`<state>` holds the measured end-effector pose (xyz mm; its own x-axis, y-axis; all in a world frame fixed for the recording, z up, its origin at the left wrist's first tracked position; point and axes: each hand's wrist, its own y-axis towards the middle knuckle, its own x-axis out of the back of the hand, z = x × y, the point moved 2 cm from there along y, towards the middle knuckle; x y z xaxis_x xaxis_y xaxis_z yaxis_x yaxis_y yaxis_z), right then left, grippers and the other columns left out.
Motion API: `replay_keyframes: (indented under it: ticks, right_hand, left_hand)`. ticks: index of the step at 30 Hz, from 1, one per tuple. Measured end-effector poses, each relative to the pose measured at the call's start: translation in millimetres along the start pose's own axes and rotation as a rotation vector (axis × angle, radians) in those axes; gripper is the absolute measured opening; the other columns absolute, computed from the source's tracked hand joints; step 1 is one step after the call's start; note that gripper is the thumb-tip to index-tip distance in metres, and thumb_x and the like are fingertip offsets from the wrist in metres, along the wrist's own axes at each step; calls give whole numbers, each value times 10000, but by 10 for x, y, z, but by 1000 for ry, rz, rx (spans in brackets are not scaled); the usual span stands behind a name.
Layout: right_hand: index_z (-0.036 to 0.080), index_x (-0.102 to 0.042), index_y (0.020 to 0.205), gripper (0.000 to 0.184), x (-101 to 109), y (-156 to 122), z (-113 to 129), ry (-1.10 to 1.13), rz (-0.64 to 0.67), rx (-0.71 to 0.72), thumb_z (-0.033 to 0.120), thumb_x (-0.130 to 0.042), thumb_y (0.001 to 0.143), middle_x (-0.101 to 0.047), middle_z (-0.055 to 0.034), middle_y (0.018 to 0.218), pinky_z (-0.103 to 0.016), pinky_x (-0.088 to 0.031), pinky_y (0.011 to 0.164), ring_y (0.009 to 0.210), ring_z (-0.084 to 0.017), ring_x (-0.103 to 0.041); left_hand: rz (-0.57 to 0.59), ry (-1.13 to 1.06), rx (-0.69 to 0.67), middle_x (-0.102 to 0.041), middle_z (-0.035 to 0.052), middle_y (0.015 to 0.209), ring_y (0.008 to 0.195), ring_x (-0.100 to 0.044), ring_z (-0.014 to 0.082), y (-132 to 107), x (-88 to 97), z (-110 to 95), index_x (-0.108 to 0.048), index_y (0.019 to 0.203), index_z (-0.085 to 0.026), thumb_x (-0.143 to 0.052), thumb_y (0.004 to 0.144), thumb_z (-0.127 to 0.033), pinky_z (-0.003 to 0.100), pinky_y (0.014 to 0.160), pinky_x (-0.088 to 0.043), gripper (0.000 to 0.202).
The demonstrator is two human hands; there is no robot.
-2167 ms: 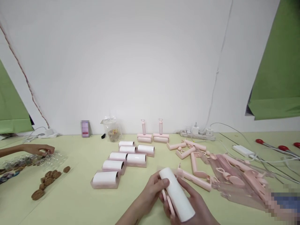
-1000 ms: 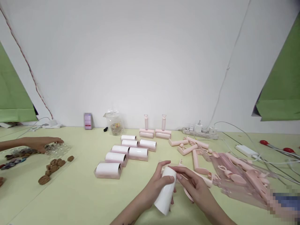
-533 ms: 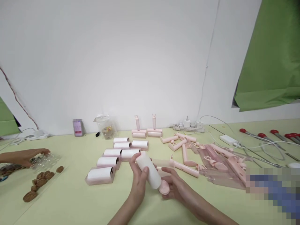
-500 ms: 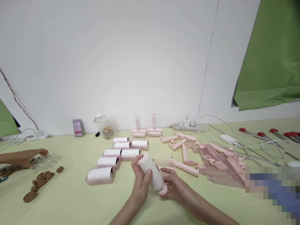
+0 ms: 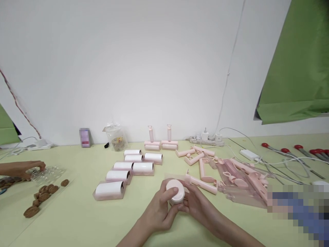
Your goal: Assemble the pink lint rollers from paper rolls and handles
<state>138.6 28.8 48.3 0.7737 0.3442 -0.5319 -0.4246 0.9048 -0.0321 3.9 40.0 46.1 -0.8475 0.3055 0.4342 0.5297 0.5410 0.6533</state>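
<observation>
A white lint roller roll [image 5: 175,200] with a pale pink end cap [image 5: 175,190] is between my hands, its capped end turned toward me. My left hand [image 5: 163,206] is wrapped round its left side, thumb pressed on the cap. Around the right and far side curl the fingers of my right hand [image 5: 196,202], partly hidden by the roll. Left of my hands, several white rolls [image 5: 110,189] lie in translucent pink covers. On the right is a loose heap of pink lint roller handles [image 5: 204,184] and clear pink covers [image 5: 244,198].
Two pink lint rollers [image 5: 169,144] stand by the wall beside a clear bag [image 5: 117,139]. A power strip [image 5: 207,140] and white cables lie behind the heap; red-tipped tools [image 5: 284,151] are far right. Another person's hand [image 5: 28,170] is at the left, near walnuts [image 5: 44,196].
The roll has swung from lying slanted to end-on, its cap now facing me. My left thumb has moved onto the cap, and my hands have come closer together.
</observation>
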Motion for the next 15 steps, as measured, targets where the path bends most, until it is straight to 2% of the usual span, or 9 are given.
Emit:
replay_keyframes:
  ticks: [3, 6, 11, 13, 15]
  right_hand:
    - [196, -428, 1151, 420, 33, 2, -18, -28, -33, 5, 461, -385, 828, -599, -63, 992, -328, -380, 781, 894, -188, -539]
    - [209, -407, 1147, 470, 65, -9, -31, -72, -75, 9, 505, -442, 784, -575, -57, 1027, -337, -384, 793, 935, -199, -522]
    - [228, -359, 1189, 604, 47, -72, 9, -118, -86, 6, 595, -462, 721, -546, -59, 1070, -346, -365, 842, 1033, -222, -473]
    - [232, -291, 1241, 741, 13, -102, 33, -179, -19, 10, 636, -503, 657, -526, -69, 1102, -341, -351, 863, 1045, -224, -461]
    - [235, -209, 1286, 929, -12, -118, 46, -273, 18, 7, 635, -605, 548, -502, -74, 1127, -341, -343, 877, 1032, -229, -465]
  left_hand:
    - [15, 9, -22, -443, 114, 1143, 1028, -461, 217, 9, 14, -47, -341, 1139, -278, -412, 808, -117, 379, 839, -372, 375]
    - [30, 72, -73, -421, 111, 1177, 1034, -459, 214, 15, 12, -71, -288, 1181, -315, -412, 799, -73, 367, 822, -386, 469]
    - [50, 194, -309, -328, 110, 1232, 1027, -446, 226, 4, -38, -3, -143, 1243, -388, -450, 755, -45, 364, 750, -417, 671]
    - [69, 239, -327, -332, 117, 1221, 1013, -449, 226, 0, -58, 29, -150, 1246, -375, -459, 749, -56, 358, 738, -422, 667]
    - [112, 259, -254, -366, 112, 1202, 992, -470, 222, 4, -67, 32, -226, 1223, -362, -452, 763, -79, 343, 732, -430, 586]
